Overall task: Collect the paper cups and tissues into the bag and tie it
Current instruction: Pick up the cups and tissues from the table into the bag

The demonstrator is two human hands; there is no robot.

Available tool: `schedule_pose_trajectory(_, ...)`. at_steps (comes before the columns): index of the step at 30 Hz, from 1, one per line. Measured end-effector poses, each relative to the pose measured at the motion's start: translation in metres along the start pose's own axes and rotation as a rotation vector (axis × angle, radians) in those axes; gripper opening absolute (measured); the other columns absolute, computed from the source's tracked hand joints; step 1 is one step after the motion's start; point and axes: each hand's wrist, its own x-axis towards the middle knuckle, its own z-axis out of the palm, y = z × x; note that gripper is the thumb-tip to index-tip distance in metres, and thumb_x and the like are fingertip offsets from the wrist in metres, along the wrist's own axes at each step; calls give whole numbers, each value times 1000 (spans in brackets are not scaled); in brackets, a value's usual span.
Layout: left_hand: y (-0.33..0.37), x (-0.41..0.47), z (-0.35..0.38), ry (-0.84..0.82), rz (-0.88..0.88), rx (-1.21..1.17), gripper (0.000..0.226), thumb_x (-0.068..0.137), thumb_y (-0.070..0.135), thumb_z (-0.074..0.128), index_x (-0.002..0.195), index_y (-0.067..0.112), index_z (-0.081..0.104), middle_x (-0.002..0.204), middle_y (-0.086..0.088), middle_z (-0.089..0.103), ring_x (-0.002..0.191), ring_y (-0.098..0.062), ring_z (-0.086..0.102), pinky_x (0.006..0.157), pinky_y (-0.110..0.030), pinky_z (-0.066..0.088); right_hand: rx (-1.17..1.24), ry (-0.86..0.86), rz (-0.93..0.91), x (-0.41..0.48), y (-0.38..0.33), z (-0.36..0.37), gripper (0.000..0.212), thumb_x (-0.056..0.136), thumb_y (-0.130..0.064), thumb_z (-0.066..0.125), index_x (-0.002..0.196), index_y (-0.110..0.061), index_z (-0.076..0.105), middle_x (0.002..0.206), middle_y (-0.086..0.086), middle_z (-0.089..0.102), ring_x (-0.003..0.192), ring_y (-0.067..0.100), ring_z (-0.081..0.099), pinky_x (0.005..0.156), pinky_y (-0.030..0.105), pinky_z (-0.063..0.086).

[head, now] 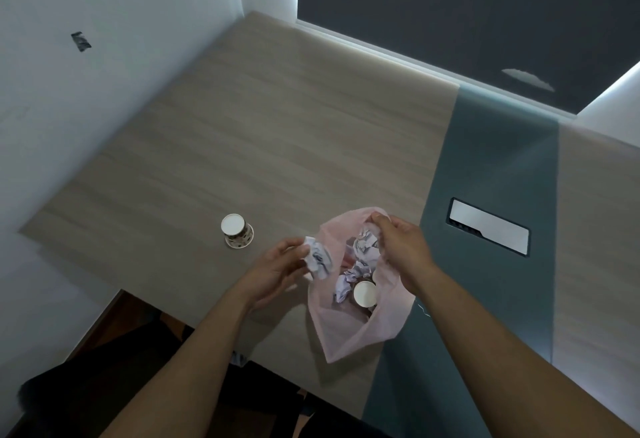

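A thin pink plastic bag (pixel 349 330) lies open on the table near its front edge. Inside it I see crumpled tissues (pixel 363 247) and a paper cup (pixel 364 293). My right hand (pixel 398 243) pinches the bag's far rim and holds the mouth up. My left hand (pixel 277 267) grips a crumpled white tissue (pixel 320 257) right at the bag's left rim. One patterned paper cup (pixel 237 231) stands upside down on the table, apart, to the left of my left hand.
The wooden table (pixel 277 125) has a grey-green strip (pixel 491 195) on the right with a white rectangular cover plate (pixel 488 226). A white wall runs along the left, a dark window blind at the back. The table's front edge is close below the bag.
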Motion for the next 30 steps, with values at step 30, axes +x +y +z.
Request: schedule_pose_trajectory(30, 52, 49, -63, 753, 434, 1351, 43, 89, 18, 69, 132, 20, 67, 136, -15, 59, 127, -38, 53, 111, -44, 40, -20, 11, -50, 11, 8, 1, 35, 102, -46, 68, 96, -14, 80, 70, 3, 50, 63, 18, 43, 62, 32, 36)
